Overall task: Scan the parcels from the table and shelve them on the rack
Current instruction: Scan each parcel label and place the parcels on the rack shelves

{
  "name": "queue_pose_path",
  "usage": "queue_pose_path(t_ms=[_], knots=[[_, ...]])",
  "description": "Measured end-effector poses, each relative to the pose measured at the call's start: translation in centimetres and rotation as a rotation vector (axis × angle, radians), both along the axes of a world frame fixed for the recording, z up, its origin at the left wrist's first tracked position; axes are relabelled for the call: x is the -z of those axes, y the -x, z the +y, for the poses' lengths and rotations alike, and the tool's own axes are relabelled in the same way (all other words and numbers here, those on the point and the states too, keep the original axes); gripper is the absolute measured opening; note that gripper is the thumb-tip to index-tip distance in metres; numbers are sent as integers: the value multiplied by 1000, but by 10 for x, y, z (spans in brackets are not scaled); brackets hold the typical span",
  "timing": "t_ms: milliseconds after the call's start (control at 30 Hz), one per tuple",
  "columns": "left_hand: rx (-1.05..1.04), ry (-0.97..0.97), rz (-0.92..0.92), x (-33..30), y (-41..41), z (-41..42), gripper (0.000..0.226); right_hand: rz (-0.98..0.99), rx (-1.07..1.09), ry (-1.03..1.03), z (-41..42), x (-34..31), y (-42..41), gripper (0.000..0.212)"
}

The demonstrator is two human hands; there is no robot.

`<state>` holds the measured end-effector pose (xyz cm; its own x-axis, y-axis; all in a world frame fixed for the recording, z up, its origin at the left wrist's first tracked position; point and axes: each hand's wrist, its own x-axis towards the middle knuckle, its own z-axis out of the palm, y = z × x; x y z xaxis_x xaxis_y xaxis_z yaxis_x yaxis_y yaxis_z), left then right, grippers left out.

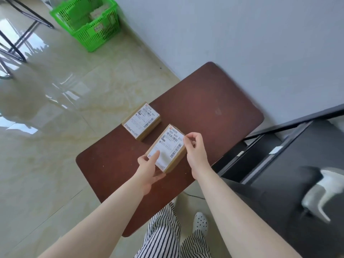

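Two small brown cardboard parcels with white shipping labels are over the dark red-brown table (204,112). The nearer parcel (169,144) is held in both hands. My left hand (149,164) grips its near left corner, thumb lying on the label. My right hand (195,148) pinches its far right edge with curled fingers. The second parcel (141,121) lies flat on the table just beyond, near the table's left edge, untouched. The black rack (279,146) stands to the right of the table. A grey and black handheld scanner (316,190), blurred, lies on the rack's shelf.
A green plastic basket (87,21) with items inside stands on the tiled floor by the wall at the back. Black metal chair or table legs (16,43) stand at the far left. My striped trousers and a white shoe show below the table's near end.
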<state>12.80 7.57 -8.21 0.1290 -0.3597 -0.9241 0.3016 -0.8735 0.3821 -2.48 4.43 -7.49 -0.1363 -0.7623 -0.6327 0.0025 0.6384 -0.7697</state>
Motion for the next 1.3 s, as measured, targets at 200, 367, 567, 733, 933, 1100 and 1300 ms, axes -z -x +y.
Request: queue_pose_path(t_ms=[200, 367, 567, 733, 933, 1100, 1300], knots=[[110, 210, 66, -59, 18, -18, 54, 7, 14, 197, -23, -81, 43, 17], [335, 360, 148, -113, 47, -35, 47, -22, -39, 217, -18, -138, 100, 12], [583, 377, 229, -159, 98, -19, 34, -12, -26, 285, 9, -171, 167, 14], [709, 440, 254, -179, 143, 7, 36, 20, 147, 329, 56, -165, 215, 21], [597, 477, 200, -184, 155, 27, 30, 574, 737, 109, 116, -110, 270, 37], [480, 458, 159, -181, 152, 38, 29, 692, 540, -138, 123, -73, 271, 68], [415, 454, 131, -174, 138, 42, 32, 650, 543, -251, 116, -51, 280, 69]])
